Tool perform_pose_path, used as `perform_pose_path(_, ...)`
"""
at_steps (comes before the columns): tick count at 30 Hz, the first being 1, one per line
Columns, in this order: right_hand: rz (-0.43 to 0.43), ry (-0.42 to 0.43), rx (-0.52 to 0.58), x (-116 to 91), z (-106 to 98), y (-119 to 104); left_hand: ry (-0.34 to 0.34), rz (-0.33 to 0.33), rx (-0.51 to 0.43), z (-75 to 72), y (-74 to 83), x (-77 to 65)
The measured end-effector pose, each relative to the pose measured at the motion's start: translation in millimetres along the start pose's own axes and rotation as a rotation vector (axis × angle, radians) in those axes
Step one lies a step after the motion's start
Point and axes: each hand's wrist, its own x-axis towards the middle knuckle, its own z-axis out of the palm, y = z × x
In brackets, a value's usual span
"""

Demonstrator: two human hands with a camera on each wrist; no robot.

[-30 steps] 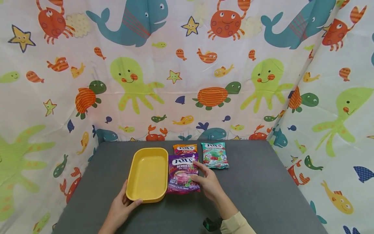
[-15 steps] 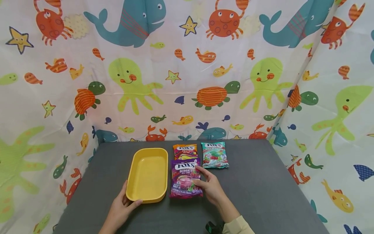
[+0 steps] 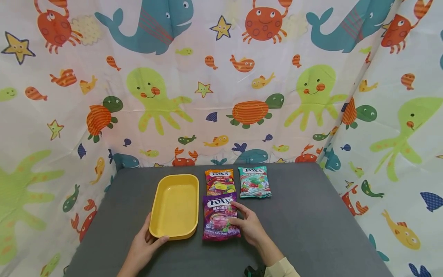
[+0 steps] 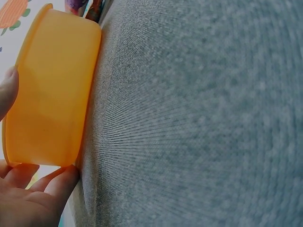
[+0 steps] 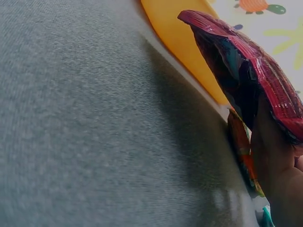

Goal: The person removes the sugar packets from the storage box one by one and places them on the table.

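Observation:
My left hand (image 3: 142, 243) holds the near left corner of a yellow plastic tub (image 3: 174, 207), thumb at the front rim and fingers along the left side. In the left wrist view the tub's outer wall (image 4: 57, 90) stands between thumb and fingers. My right hand (image 3: 252, 229) grips the right edge of a purple Fox's Berries candy bag (image 3: 219, 219). In the right wrist view this bag (image 5: 251, 71) hangs tilted above the grey cloth, its shadow below it. Inside, the tub shows only its bare bottom.
Behind the purple bag lies an orange Fox's Fruits bag (image 3: 220, 181), its lower edge partly covered in the head view. A green Fox's Mint Blossom bag (image 3: 255, 182) lies to its right. A sea-animal curtain (image 3: 221, 84) borders the grey table (image 3: 304, 223) at back and sides.
My right hand has brought the purple bag toward me and slightly right, away from the tub. More of the orange bag shows now. The left hand and tub have stayed put.

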Motion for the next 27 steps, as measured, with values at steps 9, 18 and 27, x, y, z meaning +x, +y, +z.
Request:
perform_pose_path(9, 0.008, -0.027, -0.013, 2, 5, 8, 0.004, -0.043, -0.02, -0.3, 1.2, -3.3)
perform_pose_path(18, 0.002, -0.015, -0.051, -5, 6, 6, 0.006, -0.04, -0.015, 1.0, 3.5, -3.2)
perform_pose_path(27, -0.002, 0.017, -0.167, -6, 4, 14, 0.005, -0.028, -0.015, 1.8, 4.6, -1.7)
